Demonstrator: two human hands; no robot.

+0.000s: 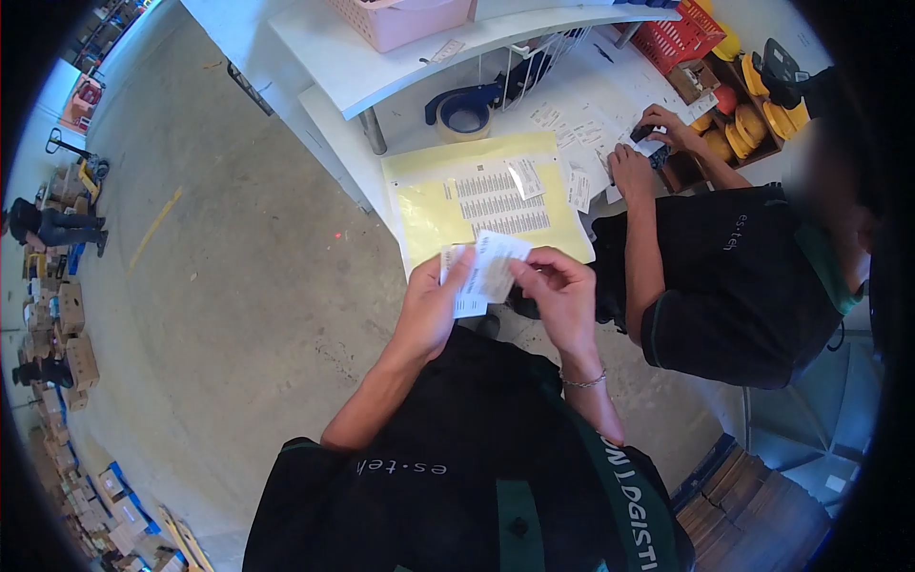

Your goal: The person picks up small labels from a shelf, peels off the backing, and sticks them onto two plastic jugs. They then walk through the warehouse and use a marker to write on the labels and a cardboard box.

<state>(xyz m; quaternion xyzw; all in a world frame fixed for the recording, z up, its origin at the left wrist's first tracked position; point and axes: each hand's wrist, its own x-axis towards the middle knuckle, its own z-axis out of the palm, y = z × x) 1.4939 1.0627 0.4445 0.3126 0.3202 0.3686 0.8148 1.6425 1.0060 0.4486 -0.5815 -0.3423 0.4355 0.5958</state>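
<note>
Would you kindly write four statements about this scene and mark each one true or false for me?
1. The left hand and right hand both hold white paper slips. True.
2. The bracelet circles the left wrist. False: it is on the right wrist.
3. The pink basket stands on the raised shelf. True.
4. The yellow sheet lies on the floor. False: it is on the desk.

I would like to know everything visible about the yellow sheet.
The yellow sheet is large, four-cornered and glossy, as if laminated. Three bands of small dark print, unreadable here, cross it. It lies face up on the white desk; a small white label covers some print. In this view, the held paper slips hide part of its near edge.
</note>
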